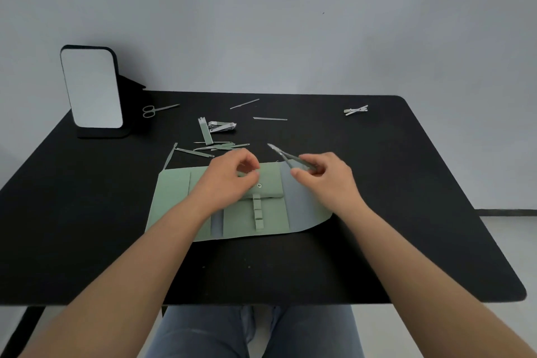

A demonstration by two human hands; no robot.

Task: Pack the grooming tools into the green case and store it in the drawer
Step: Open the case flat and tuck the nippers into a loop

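Bare right hand [322, 177] grips slim metal nippers [290, 157] above soft case [174, 197].

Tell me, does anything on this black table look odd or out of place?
Nothing looks broken or spilled. One small pale green clip-like tool lies alone near the black table's far right edge, apart from the tools clustered behind the open green fabric case, and the small scissors sit off by the standing mirror.

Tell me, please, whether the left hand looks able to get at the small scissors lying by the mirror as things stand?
Probably yes. The left hand rests on the green case, and the scissors lie apart on bare table before the mirror, with nothing between.
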